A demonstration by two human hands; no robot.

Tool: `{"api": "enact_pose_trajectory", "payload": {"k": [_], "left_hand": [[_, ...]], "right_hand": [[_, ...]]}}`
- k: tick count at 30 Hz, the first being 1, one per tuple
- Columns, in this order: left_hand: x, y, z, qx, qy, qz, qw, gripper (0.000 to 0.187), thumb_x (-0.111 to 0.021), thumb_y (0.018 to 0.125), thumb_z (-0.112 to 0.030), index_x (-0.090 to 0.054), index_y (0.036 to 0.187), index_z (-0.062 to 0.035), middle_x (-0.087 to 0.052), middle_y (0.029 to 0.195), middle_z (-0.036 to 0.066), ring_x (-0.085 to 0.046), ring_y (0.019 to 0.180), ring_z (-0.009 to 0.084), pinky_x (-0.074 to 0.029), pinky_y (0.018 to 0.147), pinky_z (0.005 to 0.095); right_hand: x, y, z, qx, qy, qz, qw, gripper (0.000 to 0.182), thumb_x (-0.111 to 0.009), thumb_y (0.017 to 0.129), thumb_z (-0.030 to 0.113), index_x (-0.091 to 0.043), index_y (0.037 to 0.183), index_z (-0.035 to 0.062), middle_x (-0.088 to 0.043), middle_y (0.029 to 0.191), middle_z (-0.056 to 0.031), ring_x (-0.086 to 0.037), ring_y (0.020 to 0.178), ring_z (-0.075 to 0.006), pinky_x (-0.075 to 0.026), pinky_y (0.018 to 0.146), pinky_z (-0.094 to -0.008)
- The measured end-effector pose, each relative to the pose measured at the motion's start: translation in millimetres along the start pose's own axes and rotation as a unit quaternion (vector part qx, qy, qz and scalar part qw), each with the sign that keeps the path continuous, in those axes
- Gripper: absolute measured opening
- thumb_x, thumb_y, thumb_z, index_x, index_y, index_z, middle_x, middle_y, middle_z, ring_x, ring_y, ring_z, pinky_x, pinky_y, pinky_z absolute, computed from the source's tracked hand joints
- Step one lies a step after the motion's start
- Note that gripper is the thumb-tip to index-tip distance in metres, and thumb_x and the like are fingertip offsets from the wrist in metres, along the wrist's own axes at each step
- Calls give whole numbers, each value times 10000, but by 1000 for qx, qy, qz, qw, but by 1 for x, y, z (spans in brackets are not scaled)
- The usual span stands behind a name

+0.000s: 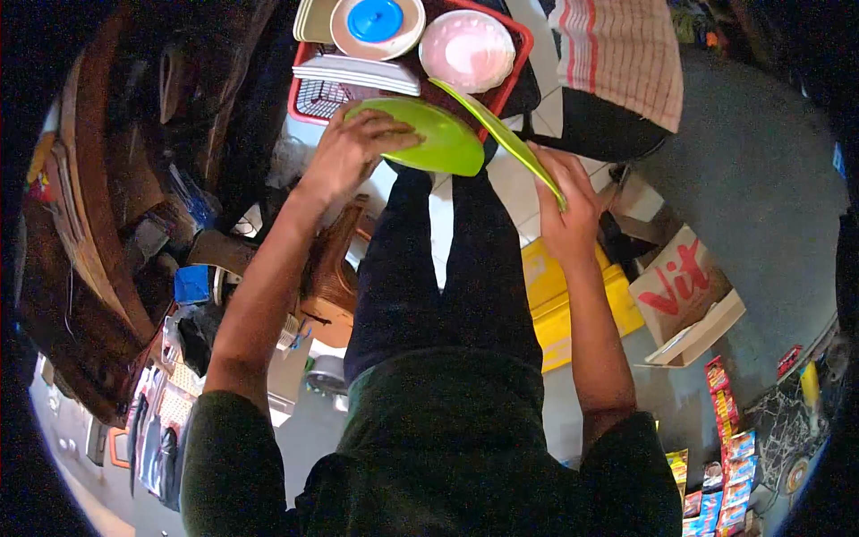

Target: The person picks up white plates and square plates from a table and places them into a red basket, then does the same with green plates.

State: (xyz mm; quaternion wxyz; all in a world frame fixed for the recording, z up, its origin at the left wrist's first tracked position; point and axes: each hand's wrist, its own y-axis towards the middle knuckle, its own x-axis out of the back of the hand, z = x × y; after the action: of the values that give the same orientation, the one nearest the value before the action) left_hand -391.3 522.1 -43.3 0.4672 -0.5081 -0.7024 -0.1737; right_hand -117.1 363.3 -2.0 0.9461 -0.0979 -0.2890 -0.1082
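Note:
My left hand (351,150) is closed on the left edge of a lime-green plate (438,143), whose broad face shows. A second lime-green plate (501,132), turned nearly edge-on, is gripped at its lower end by my right hand (571,201). Both plates are held in front of me, near each other and over the near side of a red plastic basket (523,67). Inside the basket are a pink-and-white scalloped dish (467,52), a beige round dish (407,40) with a blue lid-like disc (374,20) on it, and a stack of white plates (358,76).
A red-striped cloth (626,54) drapes over a dark seat (617,134) right of the basket. On the right stand a yellow container (586,309) and a cardboard box (684,300) marked "Vit". Wooden furniture (98,233) lines the left; hanging sachets (725,474) are at lower right.

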Motion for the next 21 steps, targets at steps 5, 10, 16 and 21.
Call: {"api": "enact_pose_trajectory", "payload": {"k": [5, 10, 16, 21], "left_hand": [[-16, 6, 17, 10, -33, 32, 999, 493, -589, 812, -36, -626, 1243, -273, -618, 1260, 22, -512, 1246, 232, -266, 1143, 470], [-27, 10, 28, 29, -50, 32, 998, 402, -561, 897, -129, -579, 1290, -210, -588, 1298, 58, -480, 1282, 250, -228, 1159, 482], [-33, 10, 31, 47, -114, 73, 990, 406, -550, 898, -139, -552, 1304, -150, -554, 1332, 120, -455, 1300, 281, -251, 1148, 484], [-35, 9, 30, 40, -128, 67, 989, 455, -549, 853, -108, -547, 1307, -134, -556, 1326, 135, -465, 1288, 293, -273, 1139, 471]], "right_hand": [[-21, 6, -4, 46, -45, 12, 998, 443, -619, 795, 22, -658, 1214, 163, -640, 1055, -92, -634, 969, -282, -520, 839, -357], [-22, 19, 4, 32, -41, 38, 998, 429, -637, 795, 58, -660, 1208, 172, -636, 1056, -76, -629, 957, -269, -524, 813, -363], [-10, 22, 1, 55, -87, 80, 991, 441, -643, 786, 65, -661, 1206, 198, -631, 1049, -57, -629, 956, -264, -524, 805, -361], [-10, 27, 4, 70, -114, 107, 985, 444, -624, 794, 74, -660, 1211, 223, -627, 1038, -51, -629, 950, -258, -521, 814, -367]]}}
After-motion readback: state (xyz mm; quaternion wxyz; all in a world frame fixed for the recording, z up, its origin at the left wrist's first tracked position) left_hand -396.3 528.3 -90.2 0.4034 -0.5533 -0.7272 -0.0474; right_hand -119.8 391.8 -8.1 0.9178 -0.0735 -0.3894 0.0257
